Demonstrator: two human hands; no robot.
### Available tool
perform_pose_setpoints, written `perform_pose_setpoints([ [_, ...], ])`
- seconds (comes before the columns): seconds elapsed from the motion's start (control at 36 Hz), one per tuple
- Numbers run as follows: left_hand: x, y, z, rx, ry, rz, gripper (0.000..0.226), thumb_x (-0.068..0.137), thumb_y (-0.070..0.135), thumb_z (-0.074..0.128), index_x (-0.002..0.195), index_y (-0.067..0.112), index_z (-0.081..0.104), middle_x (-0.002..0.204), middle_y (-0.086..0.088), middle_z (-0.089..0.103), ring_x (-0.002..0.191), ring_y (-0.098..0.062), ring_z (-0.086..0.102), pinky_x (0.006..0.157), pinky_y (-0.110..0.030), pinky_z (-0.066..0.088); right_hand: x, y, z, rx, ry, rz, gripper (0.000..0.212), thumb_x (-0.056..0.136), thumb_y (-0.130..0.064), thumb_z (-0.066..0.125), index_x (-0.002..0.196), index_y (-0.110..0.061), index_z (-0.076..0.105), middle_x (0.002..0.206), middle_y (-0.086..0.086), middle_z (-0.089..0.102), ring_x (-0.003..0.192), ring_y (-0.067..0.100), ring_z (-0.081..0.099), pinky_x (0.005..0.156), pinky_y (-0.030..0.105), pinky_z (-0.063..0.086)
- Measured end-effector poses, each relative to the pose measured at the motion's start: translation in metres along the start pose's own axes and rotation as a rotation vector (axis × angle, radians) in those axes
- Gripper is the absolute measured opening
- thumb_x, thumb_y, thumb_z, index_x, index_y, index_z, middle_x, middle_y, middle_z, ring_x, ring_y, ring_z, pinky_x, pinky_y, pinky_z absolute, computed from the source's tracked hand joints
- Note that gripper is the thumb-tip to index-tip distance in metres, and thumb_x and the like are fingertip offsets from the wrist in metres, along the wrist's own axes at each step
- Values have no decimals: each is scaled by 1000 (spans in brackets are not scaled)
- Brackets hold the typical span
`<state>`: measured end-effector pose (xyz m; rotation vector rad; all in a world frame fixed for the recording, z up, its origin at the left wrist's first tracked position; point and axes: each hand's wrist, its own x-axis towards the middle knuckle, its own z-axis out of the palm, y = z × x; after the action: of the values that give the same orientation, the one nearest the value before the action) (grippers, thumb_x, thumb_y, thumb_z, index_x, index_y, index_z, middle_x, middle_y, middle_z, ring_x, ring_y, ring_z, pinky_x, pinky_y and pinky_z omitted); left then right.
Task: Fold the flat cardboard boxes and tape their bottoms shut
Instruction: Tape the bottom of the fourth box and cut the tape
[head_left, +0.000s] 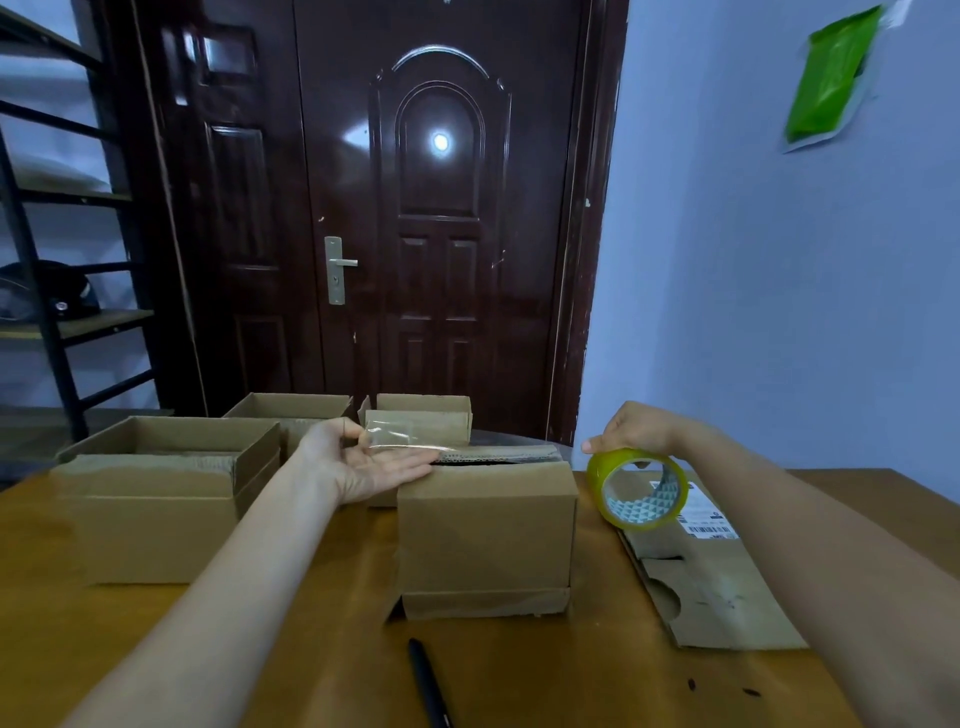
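A folded cardboard box (485, 535) stands in the middle of the wooden table (322, 623). My left hand (363, 462) lies palm up at its top left edge, fingers straight. A strip of clear tape (410, 434) rises from the thumb and fingers and runs toward the box top. My right hand (631, 428) grips the top of a yellow-tinted tape roll (636, 488) held just right of the box, above a flat cardboard box (711, 577) with a shipping label.
Three folded boxes stand open side up: one at the left (161, 499), one behind it (291, 410), one at the back middle (423, 418). A black pen (428, 686) lies near the front edge. A dark door (415, 208) and a metal shelf (57, 208) stand beyond the table.
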<state>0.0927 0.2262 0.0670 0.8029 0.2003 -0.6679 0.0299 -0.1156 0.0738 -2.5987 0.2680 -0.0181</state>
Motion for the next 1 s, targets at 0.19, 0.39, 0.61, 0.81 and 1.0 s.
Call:
perform_pose_setpoints([
  [0.19,0,-3,-1,3,-42,-29,58,74,1,31,128,-19,38,105,-50,49,93,-60,50,86,-64,35,1,4,25,-25,-14,22,53,81,-45,70,40,-20,49,37,-9,45,42,6,44,59,25,41],
  [0.39,5,-1,-5,33,-19,-30,58,72,2,31,127,-16,40,106,-50,51,92,-60,54,79,-62,43,2,-3,48,-39,16,-27,48,87,-36,64,50,-14,43,49,-1,34,52,13,34,57,27,34],
  [0.61,4,3,-9,158,42,117,14,84,6,33,75,8,44,115,-33,57,95,-45,61,74,-54,56,-1,-4,53,-24,46,-17,53,88,-39,64,47,-17,38,49,-1,32,48,12,32,52,25,32],
  [0.81,0,5,-9,320,99,247,22,82,6,34,61,13,37,104,-32,63,93,-42,64,71,-46,53,-1,-4,52,-51,54,-1,54,85,-43,65,46,-17,39,46,-4,33,46,11,34,52,24,33],
  [1.0,2,2,-16,250,93,259,21,84,6,36,65,13,37,100,-29,61,94,-38,62,76,-48,52,-1,-3,52,-52,60,12,53,87,-44,63,47,-17,42,45,-5,36,44,10,37,52,23,34],
])
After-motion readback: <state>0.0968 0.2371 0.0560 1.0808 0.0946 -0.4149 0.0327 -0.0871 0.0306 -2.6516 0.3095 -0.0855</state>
